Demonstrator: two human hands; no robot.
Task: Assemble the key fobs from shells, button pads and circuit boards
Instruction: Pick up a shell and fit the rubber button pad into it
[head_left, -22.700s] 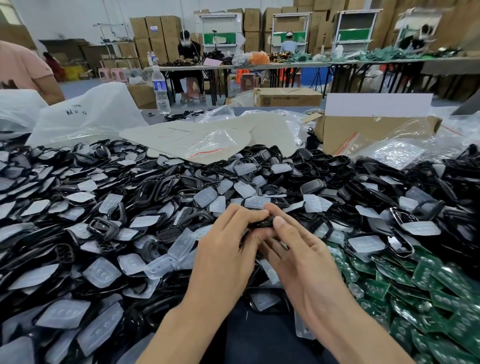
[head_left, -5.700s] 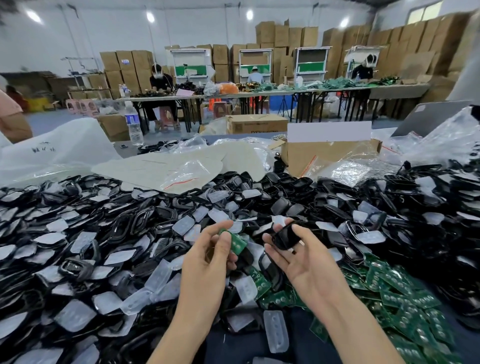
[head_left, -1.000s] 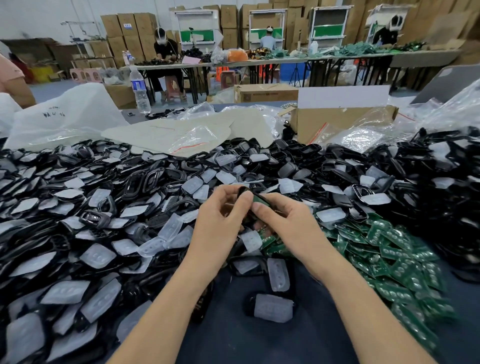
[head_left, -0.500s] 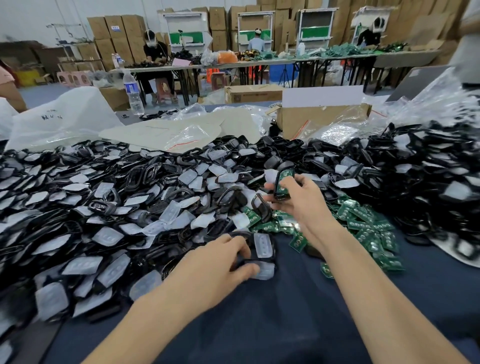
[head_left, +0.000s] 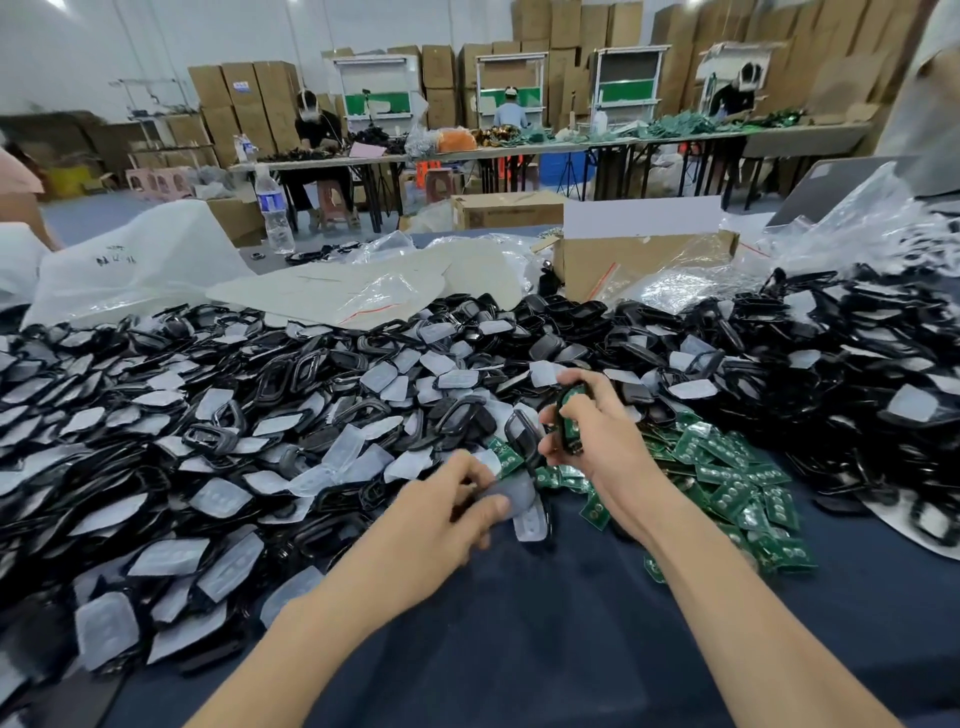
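- Broadly, a dark blue table fills the lower frame, with a person's two bare forearms reaching in from the bottom edge.
- Across the left and centre lies a heap of black shells and translucent pads. A smaller pile of green circuit boards sits right of centre.
- At centre, the right hand has its fingers curled round a black half-shell with a green board seated in it. The shell's long axis stands roughly upright in the frame.
- Just lower left of it, the left hand pinches a greyish button pad between thumb and fingers. The pad is blurred, so its long axis is hard to read.
- The pad lies down and to the left of the shell, near but not touching. The left hand is the one carrying it, so it likely has to travel up and to the right to meet the shell.
- Half a second earlier the left hand was down on the pads lying on the table. Now it has one lifted clear, while the right hand keeps the same shell raised.
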